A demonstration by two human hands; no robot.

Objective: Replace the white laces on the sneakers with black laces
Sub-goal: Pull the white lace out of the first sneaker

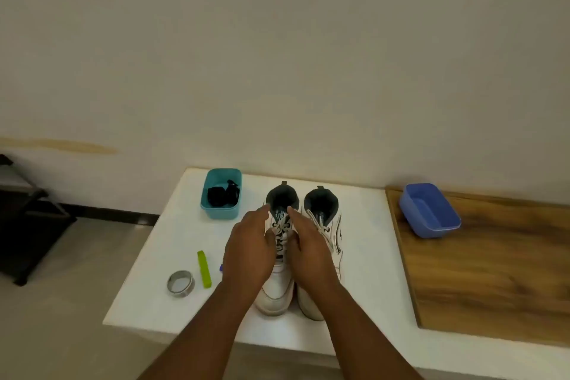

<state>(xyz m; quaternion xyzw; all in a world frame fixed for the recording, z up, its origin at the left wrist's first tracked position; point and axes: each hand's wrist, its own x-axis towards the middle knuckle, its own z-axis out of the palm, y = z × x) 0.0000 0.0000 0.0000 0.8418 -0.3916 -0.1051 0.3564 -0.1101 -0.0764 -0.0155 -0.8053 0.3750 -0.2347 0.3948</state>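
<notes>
Both hands on the left of the two white high-top sneakers (279, 274). Left hand (248, 251) cups its left flank, right hand (310, 251) its right flank, fingers reaching up beside the tongue, thumbs tucked in at the white lace (282, 233). Looks like thumb-and-finger contact on the lace crossings, but can't tell if either hand actually pinches lace or just braces the shoe.

Second white high-top sneaker (327, 225) sits touching the first on its right, laced, untouched. Both stand toe-toward-camera on the white tabletop (172, 256).

Black laces (222, 194) are bundled in the teal plastic tub (220, 211), just left of the shoes.

Risks, my read:
- pulling lace with the shoe unbraced tips it into its neighbour
- yanking one crossing tightens the rest and jams the eyelets

Count: 2 sneakers, 2 tubs (teal, plus a blue plastic tub (428, 213) on the wooden board (493, 271) to the right), 1 metal ring (180, 283), 1 lime-green stick (204, 268). Black bundle: number of laces not readable.
</notes>
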